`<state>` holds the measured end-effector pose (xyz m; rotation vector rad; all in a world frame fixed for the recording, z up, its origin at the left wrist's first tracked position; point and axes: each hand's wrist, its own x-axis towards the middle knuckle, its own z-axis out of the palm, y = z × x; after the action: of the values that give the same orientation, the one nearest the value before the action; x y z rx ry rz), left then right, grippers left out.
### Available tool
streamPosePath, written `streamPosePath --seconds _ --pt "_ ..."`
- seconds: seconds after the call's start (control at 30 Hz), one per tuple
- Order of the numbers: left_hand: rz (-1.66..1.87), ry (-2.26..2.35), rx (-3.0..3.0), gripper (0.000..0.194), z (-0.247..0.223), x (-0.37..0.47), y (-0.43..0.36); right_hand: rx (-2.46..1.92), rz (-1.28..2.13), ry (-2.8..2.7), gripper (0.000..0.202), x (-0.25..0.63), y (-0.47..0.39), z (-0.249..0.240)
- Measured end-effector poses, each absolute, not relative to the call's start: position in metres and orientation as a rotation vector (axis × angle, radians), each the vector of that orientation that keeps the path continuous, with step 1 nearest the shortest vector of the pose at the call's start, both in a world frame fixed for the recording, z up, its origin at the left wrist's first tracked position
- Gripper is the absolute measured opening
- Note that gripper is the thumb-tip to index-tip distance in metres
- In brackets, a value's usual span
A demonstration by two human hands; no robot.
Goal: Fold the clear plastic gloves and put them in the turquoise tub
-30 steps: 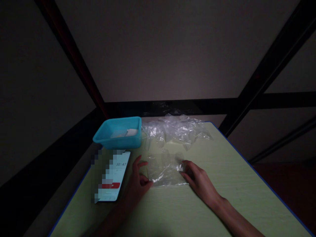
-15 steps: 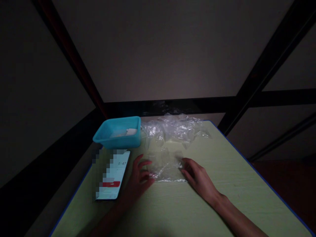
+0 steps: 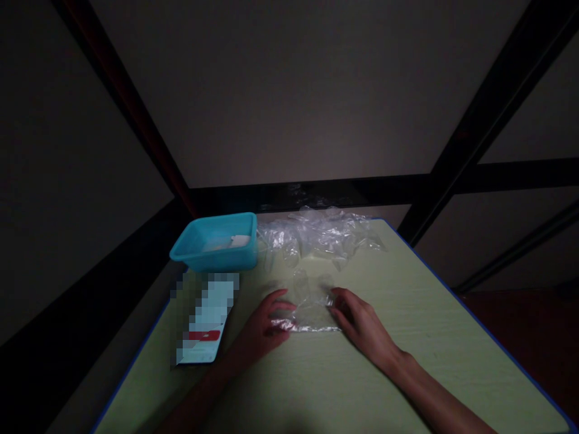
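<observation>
A clear plastic bag (image 3: 314, 316) lies flat on the pale green table (image 3: 316, 386), its near edge shiny and creased. My left hand (image 3: 266, 325) is at the bag's left side, fingers curved and apart, with the fingertips over its edge. At the right side my right hand (image 3: 355, 316) has its thumb and forefinger closed on the bag's edge. Beyond the bag lies a crumpled heap of clear plastic (image 3: 325, 235).
A blue basket (image 3: 221, 259) with white items inside stands at the back left. In front of it lies a phone (image 3: 208, 319) with a lit screen, partly pixelated. Behind the table rises a grey wall (image 3: 289, 108) with dark beams.
My left hand has moved right, onto the bag's left part, and that side of the bag is drawn inward. My right hand has hardly moved.
</observation>
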<state>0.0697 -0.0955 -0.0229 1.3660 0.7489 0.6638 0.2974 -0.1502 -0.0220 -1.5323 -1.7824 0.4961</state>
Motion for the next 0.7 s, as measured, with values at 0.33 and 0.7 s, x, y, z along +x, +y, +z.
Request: streamPosePath --seconds 0.33,0.7 --pt "0.667 0.808 1.400 0.065 -0.0224 0.0707 -0.0999 -1.548 0.515 -1.797 0.025 0.2978 -0.1509 -0.0216" --pt "0.688 0.869 1.408 0.064 -0.0175 0.0742 -0.1022 -1.533 0.480 -1.824 0.025 0.2977 -0.1511 -0.0207"
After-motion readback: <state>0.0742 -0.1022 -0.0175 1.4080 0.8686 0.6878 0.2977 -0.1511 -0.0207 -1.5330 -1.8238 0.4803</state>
